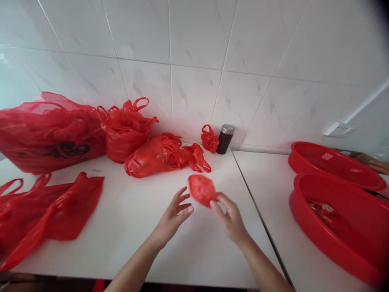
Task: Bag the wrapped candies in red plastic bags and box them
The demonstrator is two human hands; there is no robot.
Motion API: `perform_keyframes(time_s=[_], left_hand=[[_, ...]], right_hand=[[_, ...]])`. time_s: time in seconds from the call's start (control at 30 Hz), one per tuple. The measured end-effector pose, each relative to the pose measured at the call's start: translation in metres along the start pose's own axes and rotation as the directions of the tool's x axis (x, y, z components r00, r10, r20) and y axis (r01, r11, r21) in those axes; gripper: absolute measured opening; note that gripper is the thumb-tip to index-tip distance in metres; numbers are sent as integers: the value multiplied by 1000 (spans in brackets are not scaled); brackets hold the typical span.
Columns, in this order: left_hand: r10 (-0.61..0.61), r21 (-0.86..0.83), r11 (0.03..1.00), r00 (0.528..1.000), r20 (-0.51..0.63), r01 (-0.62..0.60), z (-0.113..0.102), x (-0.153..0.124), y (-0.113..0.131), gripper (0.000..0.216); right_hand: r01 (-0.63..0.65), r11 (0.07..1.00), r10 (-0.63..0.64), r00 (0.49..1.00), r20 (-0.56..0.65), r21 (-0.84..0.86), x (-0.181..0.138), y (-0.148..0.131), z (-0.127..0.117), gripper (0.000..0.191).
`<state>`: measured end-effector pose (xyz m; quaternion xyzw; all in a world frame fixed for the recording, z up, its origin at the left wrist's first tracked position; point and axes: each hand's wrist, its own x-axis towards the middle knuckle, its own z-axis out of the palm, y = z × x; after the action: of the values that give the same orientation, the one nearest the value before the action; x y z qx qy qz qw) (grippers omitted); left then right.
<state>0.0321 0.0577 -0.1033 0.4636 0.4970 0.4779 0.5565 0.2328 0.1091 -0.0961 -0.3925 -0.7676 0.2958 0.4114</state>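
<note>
My right hand pinches the near right edge of a small red plastic packet between thumb and fingers, above the white table. The packet is slightly blurred, and its contents cannot be made out. Just left of it, my left hand is open, fingers spread and apart from the packet. Beyond my hands lies a tied red plastic bag, its knotted end pointing right. A smaller knotted red bag stands against the wall, beside a dark flask with a silver lid.
A large red bag with black print and a full red bag stand along the wall. At left lies a flat red bag. On the right are two red basins, the nearer holding small packets. Another person's hand shows at the right edge.
</note>
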Motion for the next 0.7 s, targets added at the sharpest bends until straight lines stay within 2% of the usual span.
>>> perform_keyframes(time_s=[0.1, 0.17, 0.2, 0.27, 0.33, 0.4, 0.47, 0.53, 0.6, 0.63, 0.7], left_hand=[[10, -200, 980, 995, 97, 10, 13, 2, 3, 53], [-34, -234, 971, 997, 67, 49, 16, 0, 2, 42], [-60, -245, 967, 997, 40, 68, 16, -1, 2, 38], [-91, -278, 956, 996, 13, 91, 16, -5, 1, 32], [-106, -308, 944, 993, 47, 116, 13, -9, 2, 29], [-132, -312, 941, 991, 30, 135, 7, -11, 2, 27], [-159, -311, 941, 985, -60, 133, -5, -12, 1, 24], [-165, -305, 947, 968, -188, 102, -21, -12, -2, 24], [-140, -251, 966, 952, -274, 70, -34, -12, -7, 25], [-124, -212, 975, 945, -304, 59, -38, -12, -9, 25], [-87, -119, 992, 938, -334, 50, -36, -13, -13, 26]], right_hand=[[168, 986, -166, 960, 225, 13, -27, -24, 9, 17], [208, 978, -202, 942, 266, 6, -32, -26, 10, 14], [191, 982, -188, 960, 209, 2, -32, -25, 9, 12], [124, 992, -124, 992, -5, -28, -28, -20, 9, 18], [62, 997, -68, 988, -140, -49, -21, -16, 8, 30], [-2, 1000, 4, 993, -118, 21, -15, -11, 5, 22], [-110, 981, 130, 984, -121, 160, -9, -5, -5, 17], [-207, 931, 278, 936, -216, 299, -5, 1, -19, 23], [-240, 887, 366, 886, -283, 395, -3, 4, -28, 26], [-247, 870, 382, 885, -267, 426, -3, 3, -29, 27], [-274, 842, 370, 920, -128, 465, -4, -3, -18, 31]])
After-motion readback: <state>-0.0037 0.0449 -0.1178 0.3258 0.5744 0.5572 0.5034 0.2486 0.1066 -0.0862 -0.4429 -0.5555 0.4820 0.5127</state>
